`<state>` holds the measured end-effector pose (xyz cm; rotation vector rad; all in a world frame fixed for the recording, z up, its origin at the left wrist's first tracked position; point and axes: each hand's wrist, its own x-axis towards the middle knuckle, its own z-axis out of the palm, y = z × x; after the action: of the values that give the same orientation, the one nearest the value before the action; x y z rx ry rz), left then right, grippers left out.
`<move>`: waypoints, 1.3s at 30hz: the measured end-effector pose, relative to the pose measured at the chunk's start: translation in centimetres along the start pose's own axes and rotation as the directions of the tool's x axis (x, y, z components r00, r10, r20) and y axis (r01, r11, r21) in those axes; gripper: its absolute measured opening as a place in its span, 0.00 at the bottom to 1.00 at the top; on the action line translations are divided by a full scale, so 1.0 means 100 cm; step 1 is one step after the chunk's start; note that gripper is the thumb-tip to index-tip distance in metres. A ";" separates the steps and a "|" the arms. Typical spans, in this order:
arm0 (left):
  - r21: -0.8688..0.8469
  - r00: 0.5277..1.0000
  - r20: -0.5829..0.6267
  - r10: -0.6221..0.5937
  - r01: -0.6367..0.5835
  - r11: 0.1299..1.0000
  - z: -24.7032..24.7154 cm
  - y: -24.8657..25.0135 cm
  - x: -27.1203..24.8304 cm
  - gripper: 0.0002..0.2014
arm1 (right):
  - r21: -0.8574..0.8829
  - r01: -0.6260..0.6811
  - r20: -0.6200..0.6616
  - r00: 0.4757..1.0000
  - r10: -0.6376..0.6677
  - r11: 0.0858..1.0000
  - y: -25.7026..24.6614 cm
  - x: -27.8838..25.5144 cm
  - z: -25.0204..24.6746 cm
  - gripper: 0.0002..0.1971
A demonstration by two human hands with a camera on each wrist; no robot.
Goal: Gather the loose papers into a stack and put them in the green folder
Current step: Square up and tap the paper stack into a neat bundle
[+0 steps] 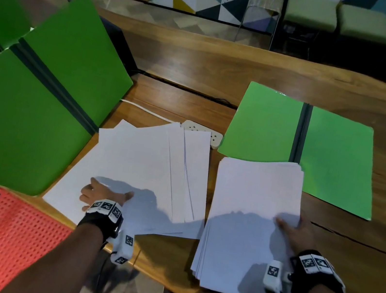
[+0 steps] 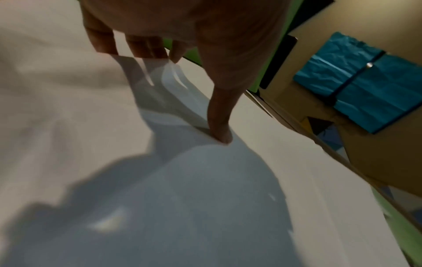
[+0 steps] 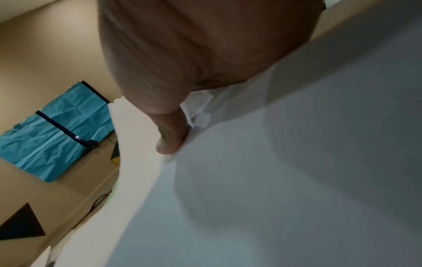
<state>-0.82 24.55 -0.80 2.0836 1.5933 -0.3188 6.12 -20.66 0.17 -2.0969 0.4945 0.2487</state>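
Loose white papers [image 1: 148, 164] lie fanned out on the wooden table [image 1: 224, 75], left of centre. My left hand [image 1: 107, 194] rests on their near edge, fingers spread; in the left wrist view the thumb [image 2: 221, 133] and fingertips [image 2: 150, 48] press on the top sheet [image 2: 68, 108]. To the right sits a squared stack of papers [image 1: 253, 207]. My right hand [image 1: 292, 231] grips its right edge, thumb [image 3: 171, 140] on top of the stack [image 3: 297, 162] and fingers hidden beneath. The green folder [image 1: 337, 160] lies open and flat behind the stack.
Other green folders [image 1: 42, 95] lean over the table's left side, above the papers' far left corner. A white power strip [image 1: 202, 132] with its cable lies between the papers and the open folder. A red perforated chair [image 1: 6, 230] stands at near left.
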 end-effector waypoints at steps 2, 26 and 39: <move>0.033 0.999 0.042 0.006 -0.008 0.999 -0.005 0.002 0.006 0.60 | -0.051 -0.016 -0.015 1.000 0.016 0.999 0.002 0.003 0.000 0.23; 0.116 0.991 0.096 0.089 -0.100 0.988 0.009 0.053 -0.025 0.52 | -0.092 -0.160 -0.027 0.987 0.158 0.983 0.021 0.003 0.008 0.21; -0.211 0.937 0.164 0.309 -0.273 0.939 0.016 0.051 -0.016 0.18 | -0.106 -0.198 0.018 0.979 0.201 0.974 0.016 0.009 0.008 0.23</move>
<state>3.71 21.39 -0.17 2.0385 1.1337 -0.2504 6.20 -20.96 -1.77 -2.1422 0.6891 0.4289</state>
